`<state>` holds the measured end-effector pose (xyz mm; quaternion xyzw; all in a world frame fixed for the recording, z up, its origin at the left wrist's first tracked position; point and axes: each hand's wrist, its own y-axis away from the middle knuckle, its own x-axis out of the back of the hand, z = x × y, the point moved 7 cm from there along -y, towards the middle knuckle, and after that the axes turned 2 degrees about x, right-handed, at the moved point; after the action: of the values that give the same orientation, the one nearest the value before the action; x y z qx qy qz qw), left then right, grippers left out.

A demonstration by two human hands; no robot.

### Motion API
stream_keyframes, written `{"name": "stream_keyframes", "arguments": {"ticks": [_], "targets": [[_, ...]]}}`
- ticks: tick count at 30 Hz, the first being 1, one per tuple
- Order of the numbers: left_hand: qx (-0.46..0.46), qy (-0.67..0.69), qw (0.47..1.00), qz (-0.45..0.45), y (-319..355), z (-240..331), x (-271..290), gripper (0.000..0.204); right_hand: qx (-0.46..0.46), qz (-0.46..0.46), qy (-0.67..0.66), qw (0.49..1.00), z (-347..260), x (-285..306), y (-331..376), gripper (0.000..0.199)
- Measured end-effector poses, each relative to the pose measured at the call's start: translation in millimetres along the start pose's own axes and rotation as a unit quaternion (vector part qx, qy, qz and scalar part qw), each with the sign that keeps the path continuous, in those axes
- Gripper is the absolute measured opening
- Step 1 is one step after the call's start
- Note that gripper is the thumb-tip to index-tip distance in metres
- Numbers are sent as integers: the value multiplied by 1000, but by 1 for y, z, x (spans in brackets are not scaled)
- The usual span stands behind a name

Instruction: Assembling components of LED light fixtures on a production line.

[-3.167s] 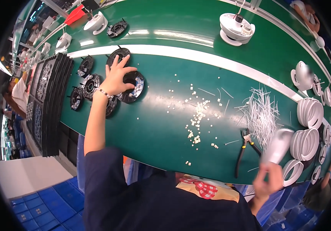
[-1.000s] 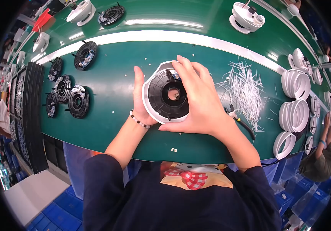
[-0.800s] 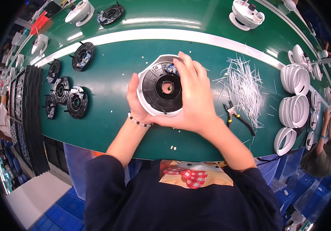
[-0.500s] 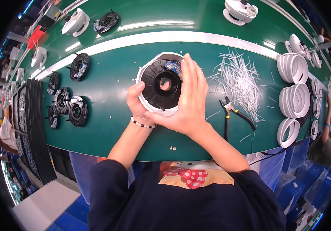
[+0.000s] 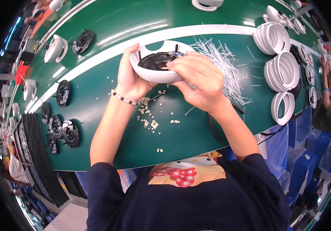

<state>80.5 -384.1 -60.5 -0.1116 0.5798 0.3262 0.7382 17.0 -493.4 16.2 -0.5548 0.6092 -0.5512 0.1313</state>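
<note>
A white round housing [image 5: 150, 76] is tilted up above the table, with a black ribbed disc [image 5: 149, 61] seated inside it. Upright black posts and a small blue circuit board [image 5: 177, 54] show on the disc. My left hand [image 5: 128, 79] is wrapped round the housing's left side, thumb up along the rim. On the right side, my right hand [image 5: 204, 79] grips the housing, its fingers reaching over the rim onto the disc and its thumb below. Small pale pieces [image 5: 146, 111] lie scattered on the table below. The cutters' black handle [image 5: 214, 129] shows partly behind my right forearm.
A pile of thin white strips [image 5: 227, 73] lies beyond my right hand. White rings [image 5: 282, 108] stand in stacks at the right. Several black discs [image 5: 71, 133] rest at the left, and white housings [image 5: 56, 49] stand farther back.
The housing has tipped from facing me to nearly level and moved slightly up. My right hand has shifted from flat along its side to gripping its rim. Scattered pale pieces now show below.
</note>
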Motion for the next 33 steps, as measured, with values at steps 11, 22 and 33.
{"name": "stream_keyframes", "arguments": {"ticks": [11, 22, 33], "targets": [[-193, -235, 916, 262, -96, 121, 71, 45, -184, 104, 377, 902, 14, 178, 75, 31], [-296, -630, 615, 370, -123, 215, 69, 38, -454, 91, 461, 757, 42, 252, 223, 12], [-123, -770, 272, 564, -19, 288, 116, 52, -151, -56, 296, 941, -50, 126, 78, 8]]}}
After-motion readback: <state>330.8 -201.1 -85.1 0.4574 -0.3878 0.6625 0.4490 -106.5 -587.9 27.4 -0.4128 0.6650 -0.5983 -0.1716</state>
